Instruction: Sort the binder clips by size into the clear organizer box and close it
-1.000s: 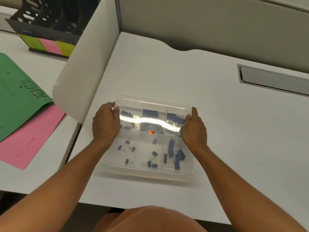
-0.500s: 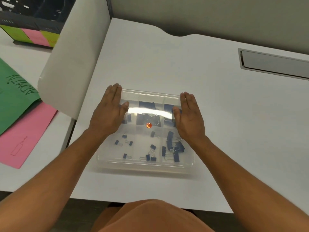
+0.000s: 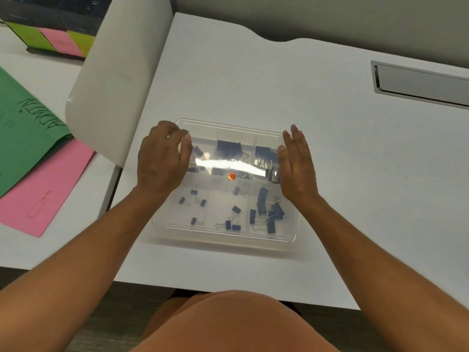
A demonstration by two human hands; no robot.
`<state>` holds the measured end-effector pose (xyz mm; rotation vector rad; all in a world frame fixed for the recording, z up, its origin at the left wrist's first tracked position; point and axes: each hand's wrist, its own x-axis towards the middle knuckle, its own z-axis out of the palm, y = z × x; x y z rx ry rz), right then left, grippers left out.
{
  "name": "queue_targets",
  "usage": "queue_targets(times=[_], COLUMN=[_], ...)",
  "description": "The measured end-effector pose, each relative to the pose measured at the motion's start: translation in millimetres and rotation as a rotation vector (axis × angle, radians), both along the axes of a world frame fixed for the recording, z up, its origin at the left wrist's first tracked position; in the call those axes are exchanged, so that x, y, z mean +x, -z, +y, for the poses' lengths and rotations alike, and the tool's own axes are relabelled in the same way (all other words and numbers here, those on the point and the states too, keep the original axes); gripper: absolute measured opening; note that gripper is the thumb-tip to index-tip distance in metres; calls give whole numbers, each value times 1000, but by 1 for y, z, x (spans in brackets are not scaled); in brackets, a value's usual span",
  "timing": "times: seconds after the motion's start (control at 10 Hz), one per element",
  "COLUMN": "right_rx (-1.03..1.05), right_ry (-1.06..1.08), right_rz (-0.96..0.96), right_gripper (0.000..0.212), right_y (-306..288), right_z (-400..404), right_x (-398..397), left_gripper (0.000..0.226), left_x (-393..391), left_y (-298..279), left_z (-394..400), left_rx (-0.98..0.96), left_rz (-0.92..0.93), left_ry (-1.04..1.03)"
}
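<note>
The clear organizer box [image 3: 223,237] lies on the white desk in front of me with its transparent lid down over it. Through the lid I see blue binder clips [image 3: 266,212] spread over several compartments, larger ones at the back, smaller ones at the front left. An orange sticker [image 3: 231,176] marks the lid's middle. My left hand [image 3: 162,158] rests on the lid's left side with fingers curled. My right hand [image 3: 295,161] lies flat with fingers straight along the lid's right side. Neither hand holds anything.
A white divider panel [image 3: 114,80] stands at the desk's left edge. Beyond it lie a green folder [image 3: 22,128], a pink folder [image 3: 43,191] and a black file rack [image 3: 50,24]. A grey cable hatch [image 3: 421,85] sits at the back right.
One second ago both hands gripped the lid's sides. They then lay flat on top. Now the left fingers have curled and the right hand has shifted toward the right edge.
</note>
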<state>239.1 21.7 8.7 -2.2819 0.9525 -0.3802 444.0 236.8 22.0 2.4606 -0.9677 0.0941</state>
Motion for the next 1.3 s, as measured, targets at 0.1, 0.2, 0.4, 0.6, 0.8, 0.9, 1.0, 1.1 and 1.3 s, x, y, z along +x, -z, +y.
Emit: queue_targets(times=[0.1, 0.2, 0.4, 0.6, 0.8, 0.9, 1.0, 1.1, 1.3], right_rx=[-103, -145, -267, -299, -312, -307, -281, -207, 120], right_ry=[13, -48, -204, -174, -183, -188, -190, -195, -98], right_rz=[-109, -37, 312, 352, 341, 340, 318, 303, 26], right_gripper=[52, 50, 73, 69, 72, 74, 74, 75, 65], right_y=[-5, -17, -7, 0, 2, 1, -1, -8, -44], right_z=[13, 34, 84, 87, 86, 85, 84, 80, 66], right_x=[-4, -21, -61, -60, -60, -60, -57, -57, -57], left_gripper=[51, 63, 75, 76, 81, 87, 93, 94, 90], left_x=[-15, -45, -72, -72, -70, -69, -64, -59, -77], left_y=[3, 2, 12, 17, 16, 14, 11, 2, -28], left_z=[31, 53, 57, 55, 55, 55, 53, 54, 33], left_rx=[124, 165, 264, 311, 344, 357, 359, 334, 185], left_rz=[50, 80, 86, 32, 18, 22, 84, 179, 159], left_ry=[60, 101, 167, 166, 185, 204, 225, 213, 197])
